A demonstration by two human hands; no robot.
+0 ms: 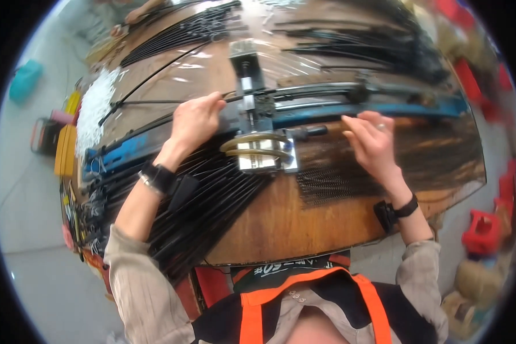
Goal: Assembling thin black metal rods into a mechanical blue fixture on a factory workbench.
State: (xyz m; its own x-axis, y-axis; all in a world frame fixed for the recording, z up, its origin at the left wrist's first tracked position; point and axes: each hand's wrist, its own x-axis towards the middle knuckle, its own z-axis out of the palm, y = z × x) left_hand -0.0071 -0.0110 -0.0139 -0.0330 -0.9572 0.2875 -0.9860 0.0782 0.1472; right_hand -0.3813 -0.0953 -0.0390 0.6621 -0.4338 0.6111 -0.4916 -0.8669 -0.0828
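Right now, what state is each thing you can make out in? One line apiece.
Left hand: fingers bent, grip unclear
Right hand: fingers curled, apart from the black handle
Yellowish tube: looped
Near black rods: lying fanned out
White pieces: heaped
Right wristband: fastened
Orange straps: worn over the shoulders

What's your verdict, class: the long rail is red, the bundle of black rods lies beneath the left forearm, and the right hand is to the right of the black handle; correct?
Not quite: the head view shows that the long rail is blue, not red. The black rods do lie beneath the left forearm, and the right hand is right of the black handle.
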